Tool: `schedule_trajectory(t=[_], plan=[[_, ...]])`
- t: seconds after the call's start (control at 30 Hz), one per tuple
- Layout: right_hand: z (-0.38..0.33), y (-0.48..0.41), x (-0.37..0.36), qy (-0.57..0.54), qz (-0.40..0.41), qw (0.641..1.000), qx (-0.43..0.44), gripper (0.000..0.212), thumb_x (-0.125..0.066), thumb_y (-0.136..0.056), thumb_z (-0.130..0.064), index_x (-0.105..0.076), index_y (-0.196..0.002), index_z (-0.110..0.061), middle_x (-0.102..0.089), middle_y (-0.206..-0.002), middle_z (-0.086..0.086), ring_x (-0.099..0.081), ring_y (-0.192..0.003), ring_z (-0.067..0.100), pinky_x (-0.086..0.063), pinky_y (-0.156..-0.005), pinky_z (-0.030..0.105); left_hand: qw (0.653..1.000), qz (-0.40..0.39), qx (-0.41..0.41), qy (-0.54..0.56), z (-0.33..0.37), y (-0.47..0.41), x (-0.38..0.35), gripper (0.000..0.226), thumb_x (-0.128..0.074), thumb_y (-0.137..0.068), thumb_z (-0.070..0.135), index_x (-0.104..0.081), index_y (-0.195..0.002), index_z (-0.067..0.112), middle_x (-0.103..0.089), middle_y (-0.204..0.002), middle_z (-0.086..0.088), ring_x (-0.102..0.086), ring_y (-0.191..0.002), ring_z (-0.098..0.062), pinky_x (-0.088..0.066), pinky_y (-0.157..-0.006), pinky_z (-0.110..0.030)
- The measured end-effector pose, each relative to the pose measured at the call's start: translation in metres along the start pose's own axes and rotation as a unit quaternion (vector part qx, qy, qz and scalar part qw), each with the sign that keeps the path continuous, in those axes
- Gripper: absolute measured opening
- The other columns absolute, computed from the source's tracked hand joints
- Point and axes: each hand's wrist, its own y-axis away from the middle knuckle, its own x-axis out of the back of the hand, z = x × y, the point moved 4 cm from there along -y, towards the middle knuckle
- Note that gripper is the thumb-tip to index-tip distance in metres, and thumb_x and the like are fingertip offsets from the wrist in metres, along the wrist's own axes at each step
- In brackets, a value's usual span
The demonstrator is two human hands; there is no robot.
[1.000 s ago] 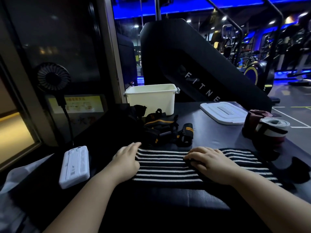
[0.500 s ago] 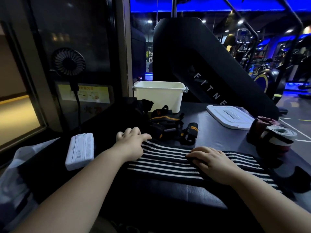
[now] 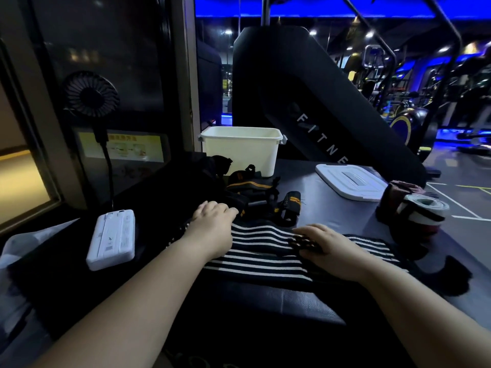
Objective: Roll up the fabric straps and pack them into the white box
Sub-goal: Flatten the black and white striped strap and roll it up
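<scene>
Left hand (image 3: pixel 212 221) has slid forward off the near-left end of the black-and-white striped strap (image 3: pixel 260 243) to its far-left corner. It now sits right at the edge of the black-and-yellow strap pile (image 3: pixel 255 189). Fingers lie loosely forward, palm down, with no pinch that I can see. Right hand (image 3: pixel 326 245) hasn't really moved: flat on the strap right of centre, fingers spread and slightly bent, pressing it to the table (image 3: pixel 332 216). I can't tell if the fingertips have caught an edge, too dark under them. The strap is still laid out flat under and between both hands, its tail running out past the right wrist, no roll started. My read: this is smoothing and squaring up before the roll, not the roll itself. The left hand looks placed to pick up that end and start turning it toward the right hand. White box (image 3: pixel 241 150) stands open just beyond the left hand, behind the pile; I can't see into it. Its lid (image 3: pixel 350 181) lies beyond the right hand. An already rolled strap (image 3: pixel 422 211) sits out to the right of the right hand, not yet boxed. So most of the job is left.
</scene>
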Motion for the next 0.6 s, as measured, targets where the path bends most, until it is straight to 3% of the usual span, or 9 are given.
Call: schedule_trajectory(t=[0.13,0.27,0.33,0.47,0.6], plan=[[0.025,0.009,0.023,0.01,-0.002,0.996,-0.091,0.051,-0.061,-0.093,-0.034,-0.045,-0.141,-0.029,-0.046,-0.142,-0.003,-0.042,-0.132,0.016,-0.029,-0.105,0.021,0.992,0.007,-0.062,0.105,0.019,-0.005,-0.006,0.044,-0.045,-0.097,0.025,-0.041,-0.141,0.027,-0.042,-0.142,0.009,-0.024,-0.138,-0.015,-0.023,-0.113,-0.033],[0.062,0.024,0.039,0.042,-0.006,0.981,-0.187,0.058,-0.066,-0.086,-0.047,-0.049,-0.138,-0.028,-0.05,-0.139,-0.001,-0.045,-0.128,0.017,-0.033,-0.105,0.025,0.98,-0.077,-0.033,0.181,0.034,-0.015,-0.021,0.056,-0.044,-0.097,0.05,-0.033,-0.147,0.026,-0.038,-0.149,0.005,-0.019,-0.143,-0.015,-0.023,-0.117,-0.039],[0.078,0.033,0.042,0.039,-0.011,0.971,-0.237,0.067,-0.066,-0.08,-0.059,-0.05,-0.137,-0.026,-0.049,-0.139,0.0,-0.046,-0.127,0.017,-0.036,-0.106,0.028,0.981,-0.1,-0.005,0.168,0.035,-0.022,-0.028,0.062,-0.042,-0.096,0.056,-0.03,-0.148,0.026,-0.037,-0.15,0.002,-0.019,-0.144,-0.02,-0.022,-0.117,-0.042],[0.1,0.045,0.043,0.058,-0.018,0.953,-0.298,0.08,-0.051,-0.069,-0.083,-0.06,-0.122,-0.024,-0.052,-0.123,0.004,-0.05,-0.118,0.024,-0.042,-0.1,0.036,0.992,-0.074,0.005,0.098,0.04,-0.03,-0.03,0.052,-0.039,-0.096,0.055,-0.045,-0.138,0.025,-0.04,-0.143,-0.001,-0.026,-0.137,-0.024,-0.021,-0.113,-0.04],[0.11,0.049,0.046,0.055,0.006,0.952,-0.3,0.058,-0.056,-0.074,-0.076,-0.061,-0.103,-0.026,-0.049,-0.104,0.002,-0.049,-0.111,0.025,-0.042,-0.096,0.037,0.991,-0.043,0.006,0.127,0.042,-0.036,-0.032,0.037,-0.047,-0.097,0.046,-0.055,-0.123,0.021,-0.048,-0.129,-0.001,-0.035,-0.129,-0.024,-0.028,-0.107,-0.038]])
